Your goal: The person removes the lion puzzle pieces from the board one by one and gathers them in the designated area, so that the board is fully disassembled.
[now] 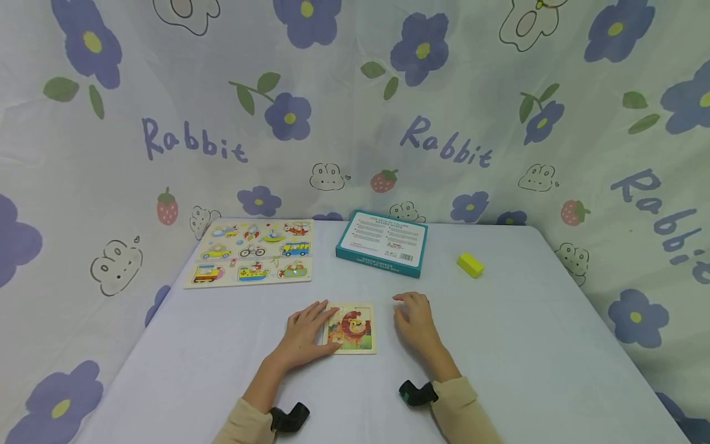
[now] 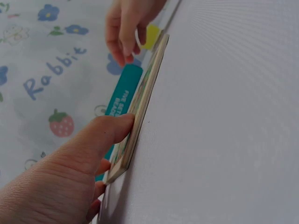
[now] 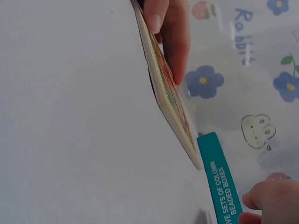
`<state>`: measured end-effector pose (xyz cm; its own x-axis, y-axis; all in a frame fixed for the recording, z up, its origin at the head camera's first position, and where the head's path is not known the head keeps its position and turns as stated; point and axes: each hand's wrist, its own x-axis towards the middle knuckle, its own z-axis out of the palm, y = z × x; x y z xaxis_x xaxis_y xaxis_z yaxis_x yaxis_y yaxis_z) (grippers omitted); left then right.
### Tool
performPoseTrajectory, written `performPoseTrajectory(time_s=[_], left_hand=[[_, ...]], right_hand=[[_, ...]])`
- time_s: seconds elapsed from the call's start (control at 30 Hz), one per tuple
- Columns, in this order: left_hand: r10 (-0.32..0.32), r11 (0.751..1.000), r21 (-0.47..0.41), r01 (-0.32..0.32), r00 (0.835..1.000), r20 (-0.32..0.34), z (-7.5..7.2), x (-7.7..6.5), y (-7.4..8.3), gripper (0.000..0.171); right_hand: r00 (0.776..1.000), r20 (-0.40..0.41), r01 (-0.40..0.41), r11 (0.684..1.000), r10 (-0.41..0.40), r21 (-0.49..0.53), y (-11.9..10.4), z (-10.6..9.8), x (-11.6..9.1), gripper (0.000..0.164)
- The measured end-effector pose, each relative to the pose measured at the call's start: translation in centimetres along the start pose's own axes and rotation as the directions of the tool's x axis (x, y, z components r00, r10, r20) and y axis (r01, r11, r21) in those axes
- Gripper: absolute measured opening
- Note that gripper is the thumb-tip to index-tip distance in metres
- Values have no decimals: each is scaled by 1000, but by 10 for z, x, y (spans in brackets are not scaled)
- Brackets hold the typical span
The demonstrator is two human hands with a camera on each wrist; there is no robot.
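I'd say steadying the puzzle (image 1: 356, 328) is the step: left hand (image 1: 304, 338) spread on it; right hand (image 1: 417, 322) empty, fingers apart, right of it; next calls for fingertip precision.

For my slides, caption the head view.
Left hand touches a lion puzzle; right hand beside it, teal box beyond.

Your head view shows a red-maned lion (image 1: 355, 327) on the pale-edged puzzle (image 1: 349, 343) at lower centre, multicoloured vehicles (image 1: 296, 249) on the cream board (image 1: 269, 258) at left, a teal-and-white box (image 1: 383, 243) at centre, and a yellow block (image 1: 470, 265) at right. Your counter (image 1: 532, 345) is white; the pale backdrop (image 1: 344, 123) carries purple flowers (image 1: 420, 46).
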<state>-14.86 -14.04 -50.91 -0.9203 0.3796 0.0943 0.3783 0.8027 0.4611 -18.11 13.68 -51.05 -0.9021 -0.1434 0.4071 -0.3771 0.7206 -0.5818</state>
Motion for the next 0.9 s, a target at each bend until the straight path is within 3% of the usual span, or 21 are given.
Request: performPoseTrajectory(time_s=[0.5,0.9], left_hand=[[-1,1000,9,1,1000,-6,2,0,-1,79],[-2,1000,17,2,1000,-10,2,0,-1,79]], right_hand=[[978,56,204,979,-203,-16,-23,21,-5,20],[964,149,229,972,-219,-50,-33,33,-7,23]])
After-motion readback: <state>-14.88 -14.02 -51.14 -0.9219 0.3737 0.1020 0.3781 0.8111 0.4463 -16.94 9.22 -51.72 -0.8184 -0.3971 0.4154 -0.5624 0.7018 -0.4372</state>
